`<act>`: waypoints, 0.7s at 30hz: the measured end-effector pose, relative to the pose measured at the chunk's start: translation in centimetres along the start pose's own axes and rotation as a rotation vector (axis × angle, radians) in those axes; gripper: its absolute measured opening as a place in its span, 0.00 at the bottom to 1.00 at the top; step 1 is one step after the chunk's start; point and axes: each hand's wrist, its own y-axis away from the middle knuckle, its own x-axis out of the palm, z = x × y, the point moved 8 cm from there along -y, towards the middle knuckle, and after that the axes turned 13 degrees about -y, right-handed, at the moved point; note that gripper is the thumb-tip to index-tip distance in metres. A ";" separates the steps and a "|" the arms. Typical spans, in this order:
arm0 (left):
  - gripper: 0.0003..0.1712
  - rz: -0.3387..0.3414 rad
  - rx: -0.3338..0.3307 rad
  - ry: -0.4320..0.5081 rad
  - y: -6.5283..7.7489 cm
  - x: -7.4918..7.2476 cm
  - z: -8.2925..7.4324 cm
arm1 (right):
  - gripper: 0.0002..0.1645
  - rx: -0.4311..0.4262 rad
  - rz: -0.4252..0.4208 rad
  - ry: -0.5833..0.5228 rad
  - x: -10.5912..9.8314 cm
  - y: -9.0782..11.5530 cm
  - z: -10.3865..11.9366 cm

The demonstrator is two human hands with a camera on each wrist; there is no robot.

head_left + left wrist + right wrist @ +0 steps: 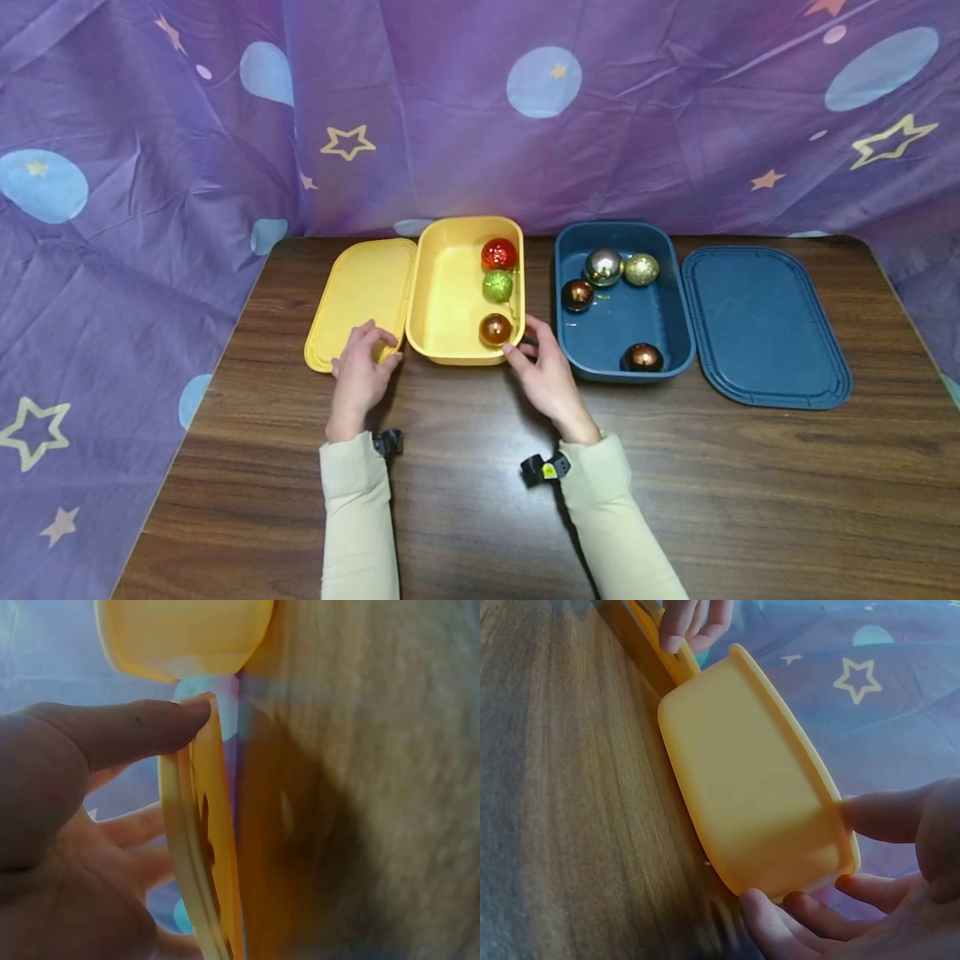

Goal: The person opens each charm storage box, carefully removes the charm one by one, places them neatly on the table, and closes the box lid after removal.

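Observation:
My left hand (362, 371) grips the near end of the yellow lid (363, 287), which lies left of the yellow box (442, 312). In the left wrist view the thumb (176, 724) is on the lid's rim, the other fingers beyond it. My right hand (546, 373) holds the box's near right corner, its thumb at the rim and fingers against the outer wall (735, 787). Along the right side inside sit a shiny red ball (498, 254), a glittery green ball (497, 286) and an amber-brown ball (495, 330).
Right of the yellow box stands a blue box (607, 342) with a silver ball (603, 267), a gold glitter ball (641, 269) and two brown balls. Its blue lid (765, 325) lies beside it. A purple star-patterned cloth (450, 100) hangs behind the wooden table (465, 517).

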 end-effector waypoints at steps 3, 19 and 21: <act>0.07 0.006 -0.002 -0.009 -0.1 0.3 0.0 | 0.35 -0.005 0.001 -0.001 0.0 0.0 0.1; 0.06 0.085 -0.012 -0.072 0.0 1.5 0.0 | 0.35 0.003 0.011 0.011 0.0 0.0 0.0; 0.06 0.092 -0.012 -0.073 0.0 1.6 0.0 | 0.36 0.004 0.015 0.012 0.0 0.0 0.0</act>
